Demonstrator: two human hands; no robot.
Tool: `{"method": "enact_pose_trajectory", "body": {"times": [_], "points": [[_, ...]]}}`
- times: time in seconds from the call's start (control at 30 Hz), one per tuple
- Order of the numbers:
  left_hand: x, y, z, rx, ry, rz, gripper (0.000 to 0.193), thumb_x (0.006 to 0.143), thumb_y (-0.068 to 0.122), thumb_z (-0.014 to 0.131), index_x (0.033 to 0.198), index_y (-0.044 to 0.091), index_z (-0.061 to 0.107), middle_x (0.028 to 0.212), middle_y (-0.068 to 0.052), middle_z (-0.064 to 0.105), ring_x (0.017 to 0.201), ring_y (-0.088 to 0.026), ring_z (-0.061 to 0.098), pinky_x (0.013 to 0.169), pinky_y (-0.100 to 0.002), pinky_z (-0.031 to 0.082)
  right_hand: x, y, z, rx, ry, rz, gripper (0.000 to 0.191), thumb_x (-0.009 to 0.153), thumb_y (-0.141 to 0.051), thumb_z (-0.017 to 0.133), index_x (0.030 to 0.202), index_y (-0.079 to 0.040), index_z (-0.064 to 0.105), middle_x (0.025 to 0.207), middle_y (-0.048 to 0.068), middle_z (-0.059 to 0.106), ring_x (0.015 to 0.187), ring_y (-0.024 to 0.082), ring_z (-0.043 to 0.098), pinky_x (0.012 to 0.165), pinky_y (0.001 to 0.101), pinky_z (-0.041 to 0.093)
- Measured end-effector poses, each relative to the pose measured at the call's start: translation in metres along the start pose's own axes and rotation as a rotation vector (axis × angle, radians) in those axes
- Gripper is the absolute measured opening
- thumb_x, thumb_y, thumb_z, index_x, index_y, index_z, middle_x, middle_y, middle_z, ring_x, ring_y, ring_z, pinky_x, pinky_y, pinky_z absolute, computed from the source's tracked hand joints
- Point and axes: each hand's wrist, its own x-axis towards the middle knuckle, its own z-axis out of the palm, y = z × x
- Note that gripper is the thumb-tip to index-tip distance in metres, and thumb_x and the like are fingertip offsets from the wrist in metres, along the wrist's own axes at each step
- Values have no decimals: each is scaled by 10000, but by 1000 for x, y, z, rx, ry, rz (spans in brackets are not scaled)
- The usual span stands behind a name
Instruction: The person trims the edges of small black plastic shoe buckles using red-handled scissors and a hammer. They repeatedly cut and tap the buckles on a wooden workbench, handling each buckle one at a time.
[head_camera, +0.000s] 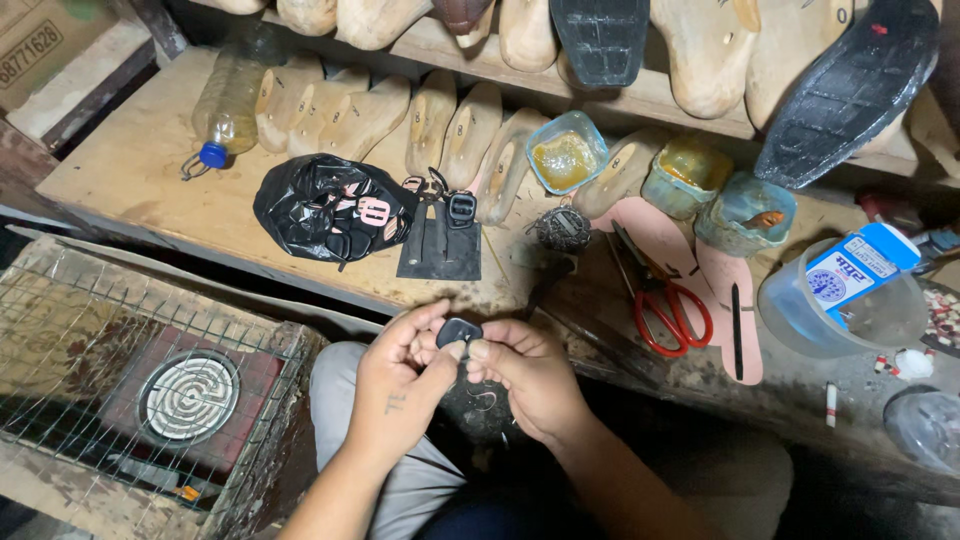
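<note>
A: What are you working on?

B: I am holding 1 small black buckle (459, 331) over my lap. My left hand (400, 385) and right hand (528, 375) are both pinching it, fingertips closed on its edges.

A: Next?

B: Probably steady turning. Beyond, red scissors (668, 300) and a black bag (325, 205) are lying on the bench (140, 170).

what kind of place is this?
Likely a small shoemaking workshop: rows of wooden shoe lasts on the workbench, pink insoles with red scissors, open glue pots. Both hands hold a small black buckle.
</note>
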Motion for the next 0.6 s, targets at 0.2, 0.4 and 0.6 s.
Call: {"method": "enact_pose_trajectory", "body": {"times": [0.2, 0.4, 0.6], "points": [[-1, 6, 5, 389, -142, 378, 314, 936, -1, 675, 1249, -18, 688, 1265, -130, 682, 1169, -216, 657, 1005, -319, 495, -5, -6, 20, 389, -55, 97, 133, 971, -129, 613, 1069, -58, 667, 1008, 49, 716, 938, 158, 690, 899, 408, 596], [-5, -2, 4, 291, 0, 146, 212, 975, 79, 629, 1133, 1, 746, 1049, -88, 772, 935, -136, 721, 820, -258, 571, -7, -2, 21, 212, -46, 186, 178, 1013, -175, 585, 1104, -46, 670, 1026, 68, 715, 939, 165, 687, 856, 371, 574], [1, -2, -8, 395, 20, 49, 187, 979, 88, 632, 1063, -22, 758, 858, -59, 779, 781, -92, 683, 725, -236, 550, 4, 7, 4, -212, 143, -209, 195, 944, -81, 636, 1135, -48, 655, 1002, 19, 711, 814, 101, 666, 735, 271, 590]]}}
